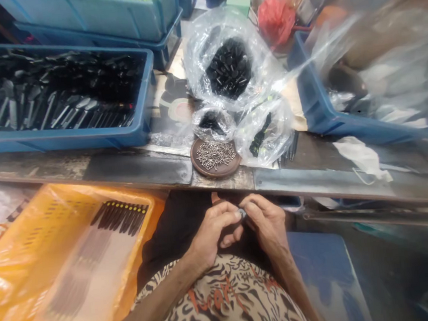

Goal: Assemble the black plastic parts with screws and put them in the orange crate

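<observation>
My left hand (215, 231) and my right hand (267, 221) meet in front of my lap. Their fingertips pinch a small grey metal part (242, 213), mostly hidden by my fingers. Just ahead of my hands, beyond the bench edge, a round brown dish (215, 156) holds a heap of small metal pins. Clear plastic bags of black parts (230, 68) sit behind the dish. To my left, an orange plastic crate (74, 244) holds rows of slim black-handled tools (121, 217).
A long blue tray (64, 142) packed with black-and-steel tools lies on the far bench, with stacked blue crates (97, 15) behind it. Another blue crate (317, 100) and a red bag (276, 20) are on the right. A white cloth (365, 158) lies across the metal-edged bench (314, 181).
</observation>
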{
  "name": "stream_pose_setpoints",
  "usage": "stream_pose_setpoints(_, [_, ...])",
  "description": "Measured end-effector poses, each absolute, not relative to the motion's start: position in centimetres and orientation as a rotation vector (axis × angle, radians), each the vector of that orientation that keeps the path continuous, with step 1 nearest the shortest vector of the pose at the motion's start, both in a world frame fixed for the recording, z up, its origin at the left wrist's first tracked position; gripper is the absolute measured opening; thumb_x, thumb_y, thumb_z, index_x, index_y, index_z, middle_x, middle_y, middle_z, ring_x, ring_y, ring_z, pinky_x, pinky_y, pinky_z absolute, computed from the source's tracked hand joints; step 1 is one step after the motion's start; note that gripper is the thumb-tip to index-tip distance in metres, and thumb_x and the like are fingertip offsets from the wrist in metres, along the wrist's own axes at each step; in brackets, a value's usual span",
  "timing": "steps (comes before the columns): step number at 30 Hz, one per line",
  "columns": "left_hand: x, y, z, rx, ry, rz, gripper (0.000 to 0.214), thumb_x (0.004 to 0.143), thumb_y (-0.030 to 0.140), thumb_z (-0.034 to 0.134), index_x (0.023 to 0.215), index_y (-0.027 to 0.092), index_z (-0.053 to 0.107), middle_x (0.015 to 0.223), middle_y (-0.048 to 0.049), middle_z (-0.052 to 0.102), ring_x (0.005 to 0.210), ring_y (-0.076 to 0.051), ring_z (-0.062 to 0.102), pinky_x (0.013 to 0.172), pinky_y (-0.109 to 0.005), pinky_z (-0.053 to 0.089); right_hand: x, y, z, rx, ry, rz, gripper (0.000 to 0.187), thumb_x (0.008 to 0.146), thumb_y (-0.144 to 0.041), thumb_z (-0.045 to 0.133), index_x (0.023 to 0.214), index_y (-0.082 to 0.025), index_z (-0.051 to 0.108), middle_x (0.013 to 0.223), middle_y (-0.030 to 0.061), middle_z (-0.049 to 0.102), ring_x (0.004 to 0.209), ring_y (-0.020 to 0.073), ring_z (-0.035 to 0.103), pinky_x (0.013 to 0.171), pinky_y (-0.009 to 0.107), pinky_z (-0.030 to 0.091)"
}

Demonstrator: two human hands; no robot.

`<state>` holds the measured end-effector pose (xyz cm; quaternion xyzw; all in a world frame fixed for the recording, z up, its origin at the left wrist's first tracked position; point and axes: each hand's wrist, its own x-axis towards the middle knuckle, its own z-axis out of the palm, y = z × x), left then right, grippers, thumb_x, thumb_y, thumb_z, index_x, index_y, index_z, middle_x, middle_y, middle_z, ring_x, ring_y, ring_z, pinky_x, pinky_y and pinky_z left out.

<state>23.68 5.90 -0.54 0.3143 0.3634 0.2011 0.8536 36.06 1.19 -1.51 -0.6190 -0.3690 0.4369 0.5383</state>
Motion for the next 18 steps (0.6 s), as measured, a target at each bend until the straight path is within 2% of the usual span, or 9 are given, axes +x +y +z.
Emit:
stream_pose_setpoints(3, [23.7, 5.8, -0.5, 0.639, 0.771, 0.436, 0.012, 0.075, 0.026, 0.053, 0.073, 0.015, 0.049, 0.047, 0.0042, 0.048, 0.034, -0.003, 0.029, 0.035, -0.016, 0.014, 35.6, 1.2, -0.9, -1.544, -1.002, 0.755, 0.020, 0.084, -0.032, 0.055, 0.070, -0.019, 0.060, 0.058, -0.0025, 0.048, 0.051, 0.0108, 0.039, 0.049, 0.024, 0.030])
stream_pose_setpoints(5, [23.7, 5.8, -0.5, 0.635, 0.762, 0.431, 0.011, 0.075, 0.025, 0.052, 0.073, 0.016, 0.048, 0.046, 0.0046, 0.047, 0.034, -0.002, 0.028, 0.034, -0.016, 0.013, 35.6, 1.1, -0.8, -1.542, -1.039, 0.686, 0.019, 0.084, -0.029, 0.054, 0.068, -0.019, 0.059, 0.062, -0.0018, 0.050, 0.054, 0.0115, 0.042, 0.052, 0.024, 0.031])
stream_pose_setpoints(7, [23.7, 5.8, -0.4, 0.632, 0.746, 0.406, 0.010, 0.075, 0.025, 0.052, 0.072, 0.016, 0.047, 0.045, 0.0049, 0.047, 0.033, -0.002, 0.026, 0.034, -0.016, 0.011, 35.8, 1.0, -1.0, -1.510, -1.006, 0.784, 0.019, 0.084, -0.030, 0.055, 0.068, -0.019, 0.058, 0.061, -0.0022, 0.048, 0.054, 0.0110, 0.040, 0.051, 0.024, 0.030])
stream_pose_setpoints(12, [23.7, 5.9, -0.5, 0.650, 0.764, 0.385, 0.011, 0.073, 0.025, 0.051, 0.069, 0.017, 0.044, 0.043, 0.0057, 0.045, 0.031, -0.002, 0.022, 0.033, -0.017, 0.008, 36.2, 1.0, -1.7, -1.367, -0.810, 1.169, 0.024, 0.082, -0.038, 0.059, 0.068, -0.018, 0.056, 0.053, -0.0052, 0.034, 0.045, 0.0077, 0.025, 0.042, 0.022, 0.018])
stream_pose_setpoints(18, [23.6, 6.0, -0.8, 0.715, 0.775, 0.422, 0.014, 0.077, 0.029, 0.051, 0.072, 0.017, 0.045, 0.046, 0.0056, 0.045, 0.034, -0.003, 0.026, 0.035, -0.017, 0.013, 35.5, 1.5, -1.9, -1.385, -0.698, 1.120, 0.025, 0.081, -0.039, 0.061, 0.070, -0.017, 0.058, 0.050, -0.0060, 0.034, 0.042, 0.0064, 0.026, 0.039, 0.021, 0.018])
